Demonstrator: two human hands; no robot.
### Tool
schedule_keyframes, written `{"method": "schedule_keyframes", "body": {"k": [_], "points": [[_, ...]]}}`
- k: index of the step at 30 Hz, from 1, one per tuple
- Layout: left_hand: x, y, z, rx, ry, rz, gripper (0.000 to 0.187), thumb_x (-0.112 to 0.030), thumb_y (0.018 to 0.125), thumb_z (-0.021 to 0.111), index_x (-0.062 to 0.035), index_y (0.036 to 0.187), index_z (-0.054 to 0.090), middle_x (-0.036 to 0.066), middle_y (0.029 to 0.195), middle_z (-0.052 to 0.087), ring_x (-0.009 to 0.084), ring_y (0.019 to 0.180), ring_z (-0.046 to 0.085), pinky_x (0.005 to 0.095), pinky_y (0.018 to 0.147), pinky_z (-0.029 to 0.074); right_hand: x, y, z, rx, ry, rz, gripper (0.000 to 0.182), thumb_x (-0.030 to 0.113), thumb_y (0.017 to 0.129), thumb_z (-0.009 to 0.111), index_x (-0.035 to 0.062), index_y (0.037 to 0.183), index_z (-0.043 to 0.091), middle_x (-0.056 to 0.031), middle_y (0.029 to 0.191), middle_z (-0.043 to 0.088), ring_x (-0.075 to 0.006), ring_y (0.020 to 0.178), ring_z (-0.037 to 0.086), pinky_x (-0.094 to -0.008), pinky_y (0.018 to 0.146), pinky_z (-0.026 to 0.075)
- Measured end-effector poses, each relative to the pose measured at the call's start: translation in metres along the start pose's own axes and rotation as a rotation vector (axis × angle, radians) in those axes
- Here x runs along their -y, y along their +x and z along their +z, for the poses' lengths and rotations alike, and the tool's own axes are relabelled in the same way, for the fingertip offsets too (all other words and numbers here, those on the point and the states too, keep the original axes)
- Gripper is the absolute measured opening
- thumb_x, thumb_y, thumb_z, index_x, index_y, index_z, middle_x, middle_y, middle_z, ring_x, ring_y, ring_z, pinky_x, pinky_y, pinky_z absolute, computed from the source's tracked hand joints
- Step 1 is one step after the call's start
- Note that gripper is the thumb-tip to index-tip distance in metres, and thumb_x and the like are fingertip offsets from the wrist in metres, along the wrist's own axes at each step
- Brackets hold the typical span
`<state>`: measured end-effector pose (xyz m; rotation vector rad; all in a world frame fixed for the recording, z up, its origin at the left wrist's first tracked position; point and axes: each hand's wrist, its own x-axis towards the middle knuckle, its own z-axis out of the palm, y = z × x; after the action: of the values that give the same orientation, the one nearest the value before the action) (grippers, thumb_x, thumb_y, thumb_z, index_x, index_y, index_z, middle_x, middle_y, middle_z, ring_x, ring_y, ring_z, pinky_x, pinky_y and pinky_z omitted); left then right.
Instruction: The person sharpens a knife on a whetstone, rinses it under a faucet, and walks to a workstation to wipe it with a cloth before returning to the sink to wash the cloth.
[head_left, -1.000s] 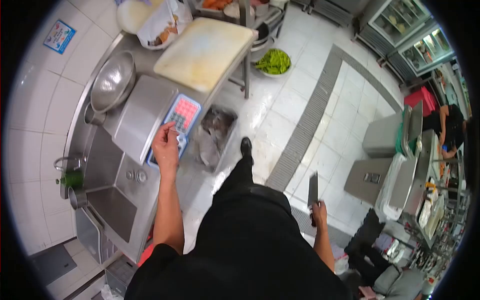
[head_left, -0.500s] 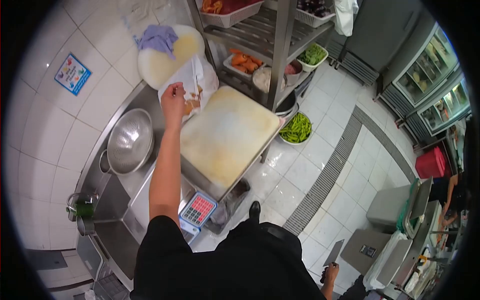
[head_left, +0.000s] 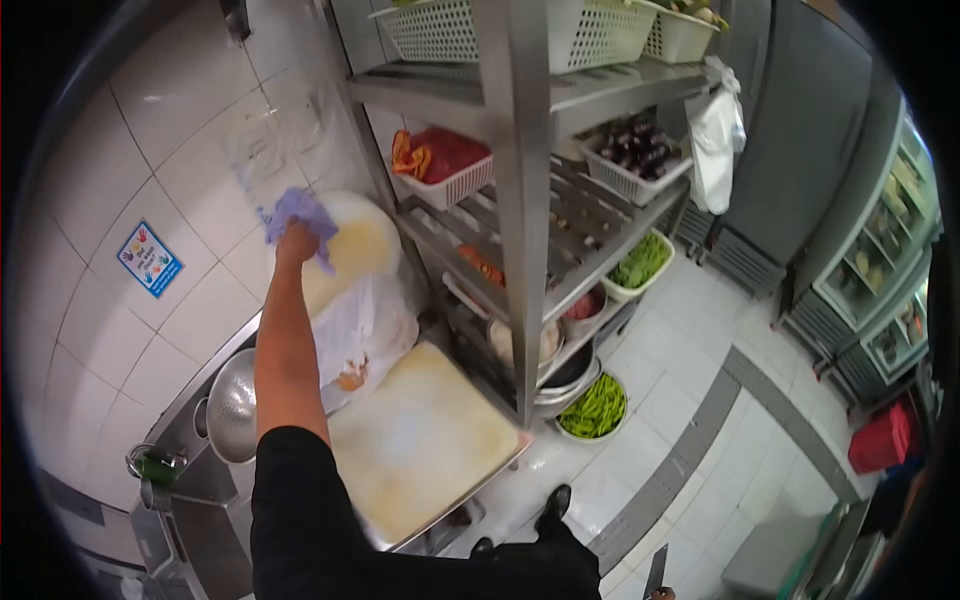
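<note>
My left hand (head_left: 297,241) is raised to the tiled wall and closed on a purple cloth (head_left: 301,211). The cloth hangs over the top of a round white cutting board (head_left: 357,248) that leans against the wall. At the bottom edge only a sliver of my right hand (head_left: 662,595) shows, with the blade of a cleaver (head_left: 655,571) rising from it. Below my left arm lie a white plastic bag (head_left: 365,335) with orange food in it and a large rectangular cutting board (head_left: 420,440) on the steel counter.
A steel shelf rack (head_left: 520,200) stands to the right of the counter, with baskets of red produce (head_left: 445,160), aubergines (head_left: 630,150) and greens. A bowl of green beans (head_left: 597,405) sits on the floor. A metal colander (head_left: 232,405) and a tap (head_left: 150,465) are at the left.
My left hand went from the scale up to the plastic bag, then higher to the purple cloth, which it now grips. My view tilted upward, and the cleaver hand sank to the bottom edge.
</note>
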<state>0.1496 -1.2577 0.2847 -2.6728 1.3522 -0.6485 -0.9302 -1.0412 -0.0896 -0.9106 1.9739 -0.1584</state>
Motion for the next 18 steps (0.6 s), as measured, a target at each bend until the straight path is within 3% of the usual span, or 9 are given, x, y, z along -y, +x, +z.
{"method": "schedule_keyframes", "body": {"k": [1, 2, 4, 5, 7, 8, 10, 13, 18], "points": [[0.007, 0.011, 0.013, 0.185, 0.101, 0.143, 0.042, -0.032, 0.093, 0.050, -0.0024, 0.119, 0.066, 0.025, 0.135, 0.055, 0.0400, 0.134, 0.045, 0.0534, 0.107, 0.038, 0.020, 0.031, -0.008, 0.007, -0.011, -0.016, 0.029, 0.022, 0.097, 0.056, 0.0021, 0.117, 0.060, -0.0068, 0.066, 0.057, -0.0153, 0.045, 0.047, -0.0334, 0.038, 0.037], [0.009, 0.017, 0.021, 0.202, 0.106, 0.121, 0.042, -0.032, 0.093, 0.050, -0.0024, 0.119, 0.066, 0.025, 0.135, 0.055, 0.0400, 0.134, 0.045, 0.0534, 0.107, 0.038, 0.039, 0.063, -0.016, 0.054, -0.065, -0.162, 0.030, 0.023, 0.097, 0.057, 0.0023, 0.119, 0.060, -0.0070, 0.067, 0.057, -0.0162, 0.046, 0.048, -0.0338, 0.038, 0.038], [0.018, 0.011, 0.010, -0.026, -0.574, -0.280, 0.049, -0.030, 0.092, 0.056, -0.0078, 0.135, 0.056, 0.009, 0.121, 0.065, 0.0290, 0.122, 0.056, 0.0525, 0.100, 0.044, 0.088, 0.137, -0.028, 0.136, -0.157, -0.351, 0.032, 0.028, 0.096, 0.059, 0.0032, 0.117, 0.063, -0.0085, 0.070, 0.058, -0.0185, 0.050, 0.051, -0.0346, 0.043, 0.040], [0.019, -0.002, -0.004, -0.026, -0.556, -0.316, 0.049, -0.030, 0.092, 0.056, -0.0078, 0.135, 0.056, 0.009, 0.121, 0.065, 0.0290, 0.122, 0.056, 0.0525, 0.100, 0.044, 0.120, 0.166, -0.034, 0.190, -0.203, -0.294, 0.028, 0.021, 0.093, 0.057, 0.0017, 0.113, 0.060, -0.0088, 0.064, 0.058, -0.0183, 0.046, 0.052, -0.0340, 0.039, 0.041], [-0.026, -0.034, -0.101, -0.129, -1.351, -0.604, 0.052, -0.037, 0.093, 0.059, -0.0084, 0.137, 0.055, 0.003, 0.115, 0.065, 0.0208, 0.111, 0.058, 0.0451, 0.093, 0.047, 0.245, 0.164, -0.038, 0.262, -0.257, -0.299, 0.020, 0.010, 0.088, 0.056, -0.0005, 0.104, 0.058, -0.0094, 0.059, 0.059, -0.0178, 0.043, 0.056, -0.0335, 0.037, 0.044], [-0.031, -0.045, -0.131, -0.152, -1.326, -0.637, 0.052, -0.037, 0.093, 0.059, -0.0084, 0.137, 0.055, 0.003, 0.115, 0.065, 0.0208, 0.111, 0.058, 0.0451, 0.093, 0.047, 0.281, 0.179, -0.040, 0.349, -0.269, -0.337, 0.021, 0.011, 0.087, 0.059, -0.0005, 0.105, 0.058, -0.0086, 0.060, 0.058, -0.0166, 0.044, 0.055, -0.0323, 0.037, 0.043], [-0.031, -0.061, -0.183, -0.286, -1.456, -0.517, 0.049, -0.038, 0.095, 0.059, -0.0092, 0.135, 0.056, 0.001, 0.111, 0.062, 0.0162, 0.106, 0.056, 0.0396, 0.089, 0.047, 0.359, 0.177, -0.040, 0.536, -0.238, -0.402, 0.022, 0.010, 0.088, 0.060, -0.0001, 0.107, 0.056, -0.0069, 0.062, 0.057, -0.0154, 0.045, 0.053, -0.0313, 0.038, 0.041], [-0.034, -0.084, -0.255, -0.329, -1.449, -0.551, 0.049, -0.035, 0.096, 0.058, -0.0076, 0.136, 0.055, 0.003, 0.118, 0.060, 0.0182, 0.105, 0.057, 0.0386, 0.087, 0.050, 0.460, 0.135, -0.037, 0.824, -0.175, -0.424, 0.021, 0.010, 0.091, 0.061, 0.0009, 0.109, 0.054, -0.0052, 0.063, 0.057, -0.0148, 0.046, 0.052, -0.0306, 0.041, 0.042], [-0.069, -0.142, -0.327, -0.306, -1.491, -0.540, 0.045, -0.031, 0.098, 0.056, -0.0008, 0.132, 0.056, 0.008, 0.134, 0.052, 0.0251, 0.113, 0.057, 0.0411, 0.090, 0.054, 0.552, 0.039, 0.015, 1.242, -0.284, -0.653, 0.025, 0.012, 0.092, 0.060, 0.0013, 0.114, 0.055, -0.0048, 0.070, 0.057, -0.0125, 0.054, 0.053, -0.0274, 0.049, 0.042]]}}
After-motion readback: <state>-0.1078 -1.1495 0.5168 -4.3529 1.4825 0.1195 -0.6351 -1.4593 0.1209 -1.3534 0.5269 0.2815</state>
